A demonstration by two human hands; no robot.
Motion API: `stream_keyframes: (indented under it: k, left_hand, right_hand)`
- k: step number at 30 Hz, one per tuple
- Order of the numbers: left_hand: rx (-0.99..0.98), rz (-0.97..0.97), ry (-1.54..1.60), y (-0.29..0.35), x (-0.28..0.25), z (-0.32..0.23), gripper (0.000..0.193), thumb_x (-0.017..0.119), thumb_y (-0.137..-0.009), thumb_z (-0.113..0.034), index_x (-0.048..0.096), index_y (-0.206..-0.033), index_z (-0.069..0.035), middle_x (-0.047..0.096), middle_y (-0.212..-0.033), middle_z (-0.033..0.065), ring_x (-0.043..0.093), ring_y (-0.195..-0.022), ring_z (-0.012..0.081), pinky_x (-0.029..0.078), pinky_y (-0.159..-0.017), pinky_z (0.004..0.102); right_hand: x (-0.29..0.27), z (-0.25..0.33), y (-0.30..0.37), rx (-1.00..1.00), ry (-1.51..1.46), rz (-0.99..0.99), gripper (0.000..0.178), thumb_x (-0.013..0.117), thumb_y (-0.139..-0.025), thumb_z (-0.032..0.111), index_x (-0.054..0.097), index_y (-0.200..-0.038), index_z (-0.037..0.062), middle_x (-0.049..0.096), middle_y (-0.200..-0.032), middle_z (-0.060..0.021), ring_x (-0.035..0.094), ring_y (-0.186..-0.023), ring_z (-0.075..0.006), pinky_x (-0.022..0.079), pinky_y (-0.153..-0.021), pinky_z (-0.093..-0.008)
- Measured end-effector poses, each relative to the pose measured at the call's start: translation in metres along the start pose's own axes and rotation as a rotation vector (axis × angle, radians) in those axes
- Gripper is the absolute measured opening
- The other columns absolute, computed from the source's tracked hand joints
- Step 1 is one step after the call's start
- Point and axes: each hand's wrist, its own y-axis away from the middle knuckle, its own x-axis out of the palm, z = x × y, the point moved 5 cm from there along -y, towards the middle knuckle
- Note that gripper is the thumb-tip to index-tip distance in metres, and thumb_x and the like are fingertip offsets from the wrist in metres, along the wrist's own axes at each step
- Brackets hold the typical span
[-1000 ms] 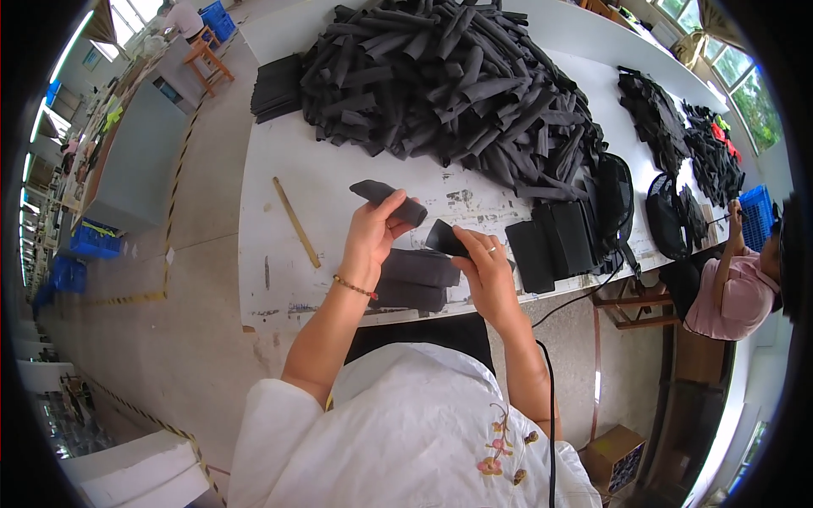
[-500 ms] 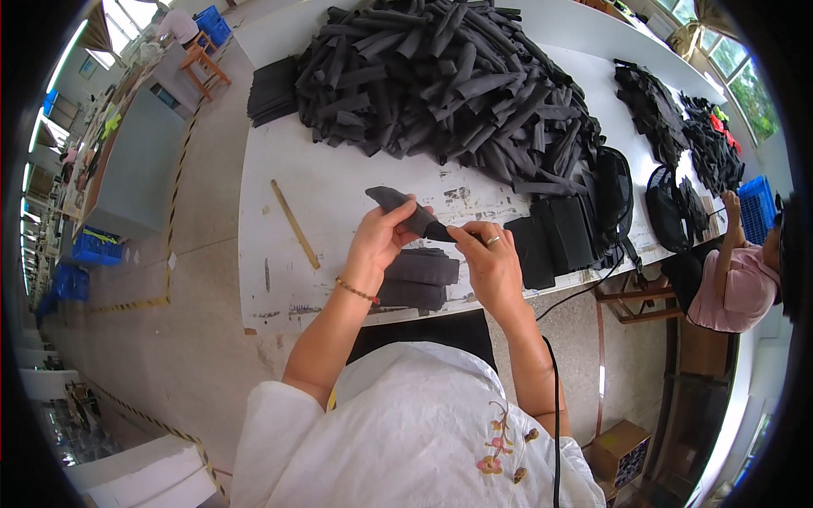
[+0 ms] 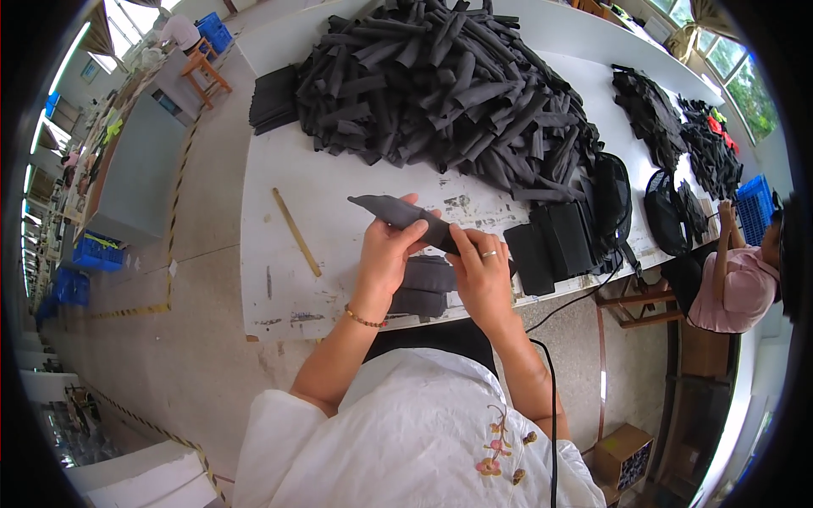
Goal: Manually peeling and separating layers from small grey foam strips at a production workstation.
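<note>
A folded strip of dark grey fabric [image 3: 385, 208] is held between my hands above the white table, its pointed left end sticking out free. My left hand [image 3: 391, 254] is closed on its middle, the thumb pressed on top and the fingers behind. At the right end, my right hand [image 3: 481, 275], with a ring on one finger, pinches the same strip, and its fingers hide that end. Beneath them, partly covered by both hands, lies a small stack of folded dark fabric pieces [image 3: 421, 292] near the table's front edge.
A large heap of dark fabric strips [image 3: 449, 102] covers the table's far side, beside a neat flat stack [image 3: 273, 97]. A yellowish wooden stick [image 3: 296, 233] lies at left. Right are black panels [image 3: 566, 241], a black mesh piece [image 3: 611, 195], a cable [image 3: 555, 406] and a seated person [image 3: 732, 284].
The strip has turned flatter, and more of it shows between my hands. My left thumb has slid right along it. Both hands have shifted slightly, still holding it.
</note>
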Motion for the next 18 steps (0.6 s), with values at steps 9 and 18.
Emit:
stream_keyframes:
  k: [9,18]
  left_hand:
    - [0.023,0.176,0.286,0.006,0.023,0.040,0.026,0.053,-0.100,-0.025,0.054,-0.114,-0.003,0.069,-0.104,0.0167,0.062,-0.111,0.0298,0.046,-0.100,0.0410]
    - [0.052,0.094,0.192,0.006,0.016,0.016,0.024,0.054,-0.100,-0.028,0.053,-0.093,-0.005,0.070,-0.101,0.0215,0.067,-0.095,0.0244,0.048,-0.094,0.0363]
  right_hand:
    - [0.025,0.002,0.008,0.042,-0.203,-0.037,0.040,0.072,-0.077,0.001,0.055,-0.113,0.0030,0.060,-0.107,-0.0158,0.059,-0.091,-0.0353,0.048,-0.078,-0.0421]
    - [0.015,-0.002,0.023,0.041,-0.177,0.091,0.029,0.072,-0.077,0.001,0.059,-0.102,0.0061,0.057,-0.106,-0.0155,0.057,-0.091,-0.0358,0.048,-0.077,-0.0430]
